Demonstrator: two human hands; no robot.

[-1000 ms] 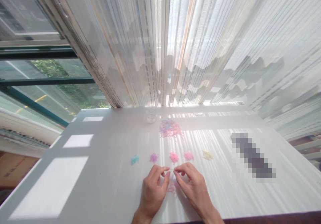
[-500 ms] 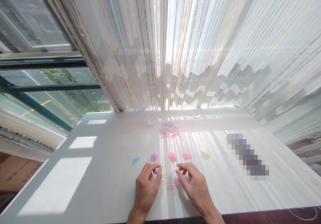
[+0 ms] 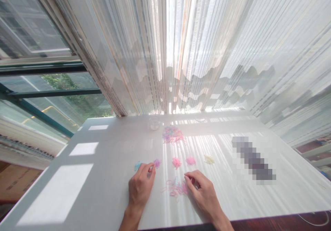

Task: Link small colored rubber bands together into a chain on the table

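Note:
My left hand point(image 3: 141, 186) is closed in a pinch, its fingertips at the edge of the purple pile of rubber bands point(image 3: 157, 162). Whatever sits between those fingertips is too small to see. Just behind its knuckles lies a blue pile point(image 3: 137, 165), partly covered. My right hand point(image 3: 202, 191) hovers beside a loose mixed pile of pink and pale bands point(image 3: 176, 188), thumb and forefinger together; I cannot make out anything in them. In the same row lie a red-pink pile point(image 3: 176, 162), a pink pile point(image 3: 190, 160) and a yellow pile point(image 3: 209, 159).
A larger mixed heap of bands point(image 3: 173, 134) lies farther back on the white table point(image 3: 111, 186). Near it stand a clear round container point(image 3: 154, 123) and what looks like a clear lid point(image 3: 200, 120). A blurred-out dark object point(image 3: 254, 159) lies right. Curtains point(image 3: 144, 51) hang behind.
My left hand has moved left, from above the near mixed pile to the purple pile. My right hand has stayed near the mixed pile. The view has shifted slightly.

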